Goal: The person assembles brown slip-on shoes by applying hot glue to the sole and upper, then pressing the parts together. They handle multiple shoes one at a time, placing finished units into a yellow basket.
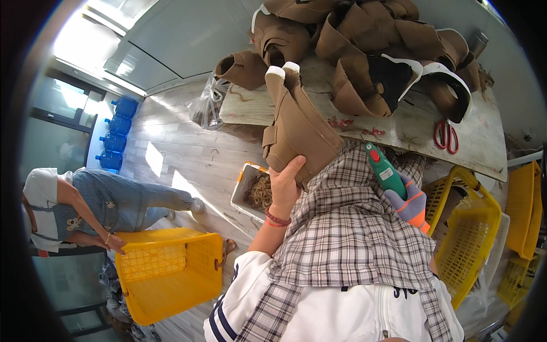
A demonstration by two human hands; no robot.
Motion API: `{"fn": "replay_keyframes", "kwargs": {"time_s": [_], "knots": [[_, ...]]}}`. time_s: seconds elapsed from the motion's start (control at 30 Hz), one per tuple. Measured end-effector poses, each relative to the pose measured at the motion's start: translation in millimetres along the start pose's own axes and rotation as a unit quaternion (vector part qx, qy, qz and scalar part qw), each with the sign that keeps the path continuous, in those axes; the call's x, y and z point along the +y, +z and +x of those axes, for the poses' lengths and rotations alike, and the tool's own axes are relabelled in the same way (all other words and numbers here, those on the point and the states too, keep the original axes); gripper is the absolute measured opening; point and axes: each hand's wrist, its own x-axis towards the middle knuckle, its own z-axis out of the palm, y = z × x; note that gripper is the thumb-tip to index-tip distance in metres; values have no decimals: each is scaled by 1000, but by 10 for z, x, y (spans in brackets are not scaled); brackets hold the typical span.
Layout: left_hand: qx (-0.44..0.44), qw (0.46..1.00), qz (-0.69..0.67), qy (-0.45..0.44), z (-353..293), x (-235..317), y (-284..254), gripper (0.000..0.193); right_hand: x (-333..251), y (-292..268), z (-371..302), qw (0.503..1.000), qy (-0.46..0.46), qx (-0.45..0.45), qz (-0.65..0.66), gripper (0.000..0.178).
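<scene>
My left hand (286, 181) grips the lower end of a brown padded piece (305, 128), shaped like a folded brace or cuff with a strap and white-edged tips. It is held up before the workbench, fingers wrapped round it. Close to my lap, my right hand (408, 204), in a grey and orange glove, is closed round a green handheld tool (388, 174) with a red part near its tip. What kind of tool it is, I cannot tell. The tool and the brown piece are apart. My right forearm is mostly hidden by the plaid apron (353, 245).
A pile of similar brown pieces (364, 34) covers the worn wooden bench (256, 108), with red-handled scissors (446, 137) at its right. A bin of scraps (245, 185) stands left of me, yellow baskets (484, 228) right. Another person (102, 199) holds a yellow crate (171, 273).
</scene>
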Motion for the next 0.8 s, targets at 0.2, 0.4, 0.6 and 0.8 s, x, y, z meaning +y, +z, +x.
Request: {"fn": "replay_keyframes", "kwargs": {"time_s": [0.2,0.4,0.6,0.8], "knots": [[0,999,24,25,-55,46,-3,50,-502,0,119,995,-82,-2,51,58],[-15,999,-25,28,-28,69,161,43,-695,-4,134,992,-86,-24,92,59],[-21,999,-8,34,0,46,231,40,-713,-2,113,989,-88,-8,116,60],[-36,991,102,80,-37,-128,268,33,-722,-47,128,992,-97,24,80,59]]}}
